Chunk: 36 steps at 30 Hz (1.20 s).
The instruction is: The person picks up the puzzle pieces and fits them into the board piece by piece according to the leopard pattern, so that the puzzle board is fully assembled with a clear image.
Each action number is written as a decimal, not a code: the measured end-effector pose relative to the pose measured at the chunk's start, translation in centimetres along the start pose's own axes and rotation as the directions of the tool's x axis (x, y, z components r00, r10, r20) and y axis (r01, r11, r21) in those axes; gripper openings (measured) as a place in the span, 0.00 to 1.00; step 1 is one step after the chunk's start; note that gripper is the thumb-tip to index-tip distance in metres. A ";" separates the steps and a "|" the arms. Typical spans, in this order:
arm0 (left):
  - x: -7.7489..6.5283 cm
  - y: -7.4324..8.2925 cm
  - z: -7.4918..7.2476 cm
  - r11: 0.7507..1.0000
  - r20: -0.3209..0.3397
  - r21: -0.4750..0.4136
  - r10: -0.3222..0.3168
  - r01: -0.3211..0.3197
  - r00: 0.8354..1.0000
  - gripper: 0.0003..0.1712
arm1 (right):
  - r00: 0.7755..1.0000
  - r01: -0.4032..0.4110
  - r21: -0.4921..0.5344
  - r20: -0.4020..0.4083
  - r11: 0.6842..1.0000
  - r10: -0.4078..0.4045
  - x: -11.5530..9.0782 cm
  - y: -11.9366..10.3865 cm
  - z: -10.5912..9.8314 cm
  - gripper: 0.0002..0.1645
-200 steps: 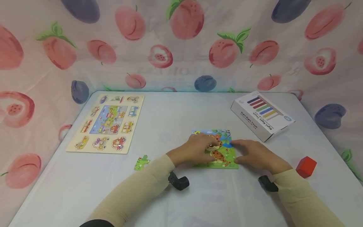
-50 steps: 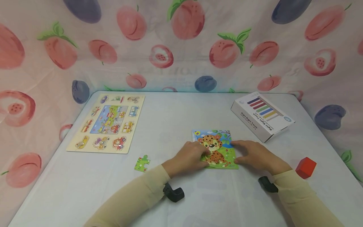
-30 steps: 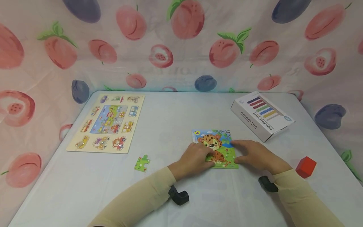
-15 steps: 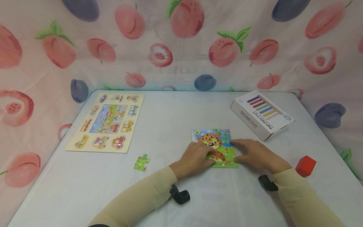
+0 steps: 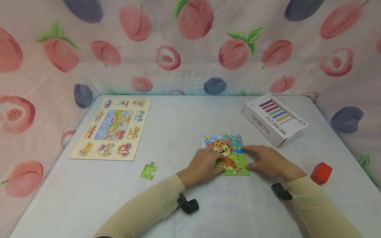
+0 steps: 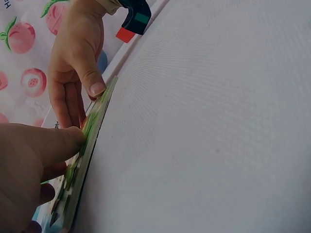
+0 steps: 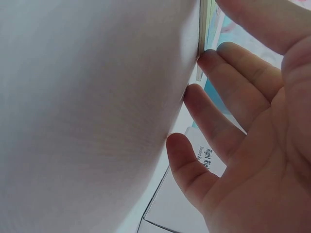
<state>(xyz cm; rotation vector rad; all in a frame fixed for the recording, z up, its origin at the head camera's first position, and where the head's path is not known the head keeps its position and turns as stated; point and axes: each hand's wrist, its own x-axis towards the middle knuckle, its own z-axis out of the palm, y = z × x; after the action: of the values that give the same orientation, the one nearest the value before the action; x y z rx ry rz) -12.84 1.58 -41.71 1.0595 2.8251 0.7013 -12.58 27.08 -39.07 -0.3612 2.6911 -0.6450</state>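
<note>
A square jigsaw puzzle (image 5: 242,160) with a spotted leopard cub on green grass and blue sky lies flat before me. My left hand (image 5: 205,167) is over its lower left part. Its thumb and bent fingers pinch a green puzzle piece (image 6: 72,171), mostly hidden under the hand; in the left wrist view the piece stands slightly proud of the puzzle. My right hand (image 5: 266,162) rests at the puzzle's right edge, thumb and fingertips against it, fingers loosely extended in the right wrist view. A loose green puzzle piece (image 5: 148,171) lies left of the left hand.
A wooden peg board (image 5: 102,150) with vehicle pictures lies at the back left. At the back right is a white printed box (image 5: 275,122). A red block (image 5: 321,173) sits beside the right forearm. A fruit-patterned cloth (image 5: 187,56) hangs behind the table.
My left hand has come down from over the puzzle's middle to its lower left, then shifted slightly right. The right hand and the loose piece stay put.
</note>
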 end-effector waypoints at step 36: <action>-0.6 -0.3 0.0 0.999 -0.016 -0.043 0.003 -0.003 1.000 0.15 | 1.000 -0.004 0.009 -0.001 1.000 0.004 0.0 0.1 0.1 0.43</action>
<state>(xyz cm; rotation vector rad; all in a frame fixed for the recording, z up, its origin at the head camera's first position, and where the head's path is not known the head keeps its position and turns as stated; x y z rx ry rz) -12.59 0.99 -41.92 1.0566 2.8091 0.7702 -12.54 27.12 -39.21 -0.3535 2.6883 -0.6568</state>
